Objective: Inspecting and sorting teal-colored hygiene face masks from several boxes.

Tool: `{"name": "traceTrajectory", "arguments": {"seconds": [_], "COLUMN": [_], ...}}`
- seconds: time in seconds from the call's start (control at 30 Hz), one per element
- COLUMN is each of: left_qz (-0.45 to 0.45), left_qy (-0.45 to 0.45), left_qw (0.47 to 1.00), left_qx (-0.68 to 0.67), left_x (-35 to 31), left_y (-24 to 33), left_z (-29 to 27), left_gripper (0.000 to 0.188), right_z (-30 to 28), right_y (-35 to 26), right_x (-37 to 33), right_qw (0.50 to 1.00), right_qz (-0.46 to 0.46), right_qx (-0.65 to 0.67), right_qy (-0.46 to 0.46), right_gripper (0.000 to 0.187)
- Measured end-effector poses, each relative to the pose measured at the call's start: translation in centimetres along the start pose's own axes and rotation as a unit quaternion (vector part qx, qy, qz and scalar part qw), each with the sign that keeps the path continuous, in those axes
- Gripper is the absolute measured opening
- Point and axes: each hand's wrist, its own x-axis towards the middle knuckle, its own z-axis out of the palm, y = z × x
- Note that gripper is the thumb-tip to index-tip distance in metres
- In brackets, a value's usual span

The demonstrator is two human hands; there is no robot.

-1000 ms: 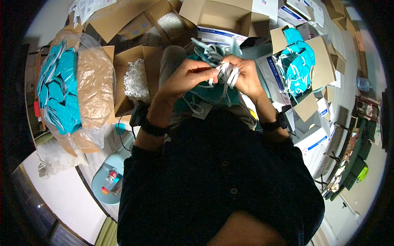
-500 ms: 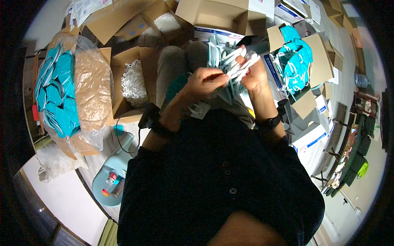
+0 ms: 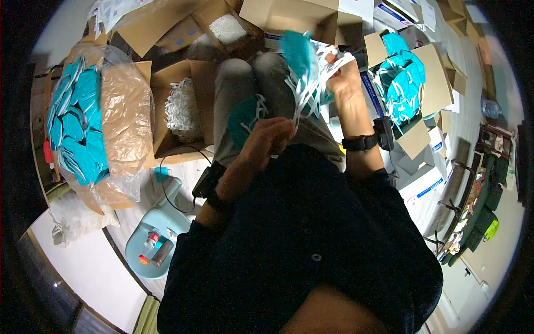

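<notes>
Gripping white straps point(image 3: 317, 72) in hands point(image 3: 346, 79) | left grasp obscured | teal piece point(image 3: 296, 53) blurred

The camera sits up on the person's head, the left one of a pair side by side, and it looks down past the dark shirt point(image 3: 289, 206), which is so close that it fills the low middle of the view. The left hand point(image 3: 270, 138) and the right hand point(image 3: 344, 75) are a bit farther off, by the gray legs point(image 3: 270, 78), and the open box point(image 3: 305, 16) at the top is farther still. It sees very wide, so straight edges bend near the sides and the corners go black.
</notes>
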Motion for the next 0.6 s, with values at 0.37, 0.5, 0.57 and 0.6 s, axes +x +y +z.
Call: {"name": "traceTrajectory", "arguments": {"seconds": [0.37, 0.5, 0.57, 0.6], "left_qz": [-0.105, -0.089, -0.047, -0.035], "left_qy": [0.028, 0.031, -0.008, -0.019], "left_qw": [0.945, 0.934, 0.919, 0.915], "left_qx": [-0.309, -0.344, -0.391, -0.401], "left_x": [0.0, 1.2, 1.6, 1.7], "left_y": [3.9, 4.0, 2.7, 2.3], "left_z": [0.6, 0.7, 0.1, -0.2], "left_gripper": [0.02, 0.024, 0.026, 0.027], "right_z": [-0.2, -0.1, -0.4, -0.5], "right_y": [1.1, 2.3, 2.3, 2.3], "right_x": [-3.1, -5.5, -5.1, -5.2], "right_qw": [0.927, 0.935, 0.934, 0.935], "right_qz": [-0.003, -0.002, 0.009, 0.005], "right_qx": [-0.1, -0.098, -0.09, -0.083], "right_qy": [-0.36, -0.34, -0.346, -0.345], "right_gripper": [0.016, 0.02, 0.02, 0.02]}}
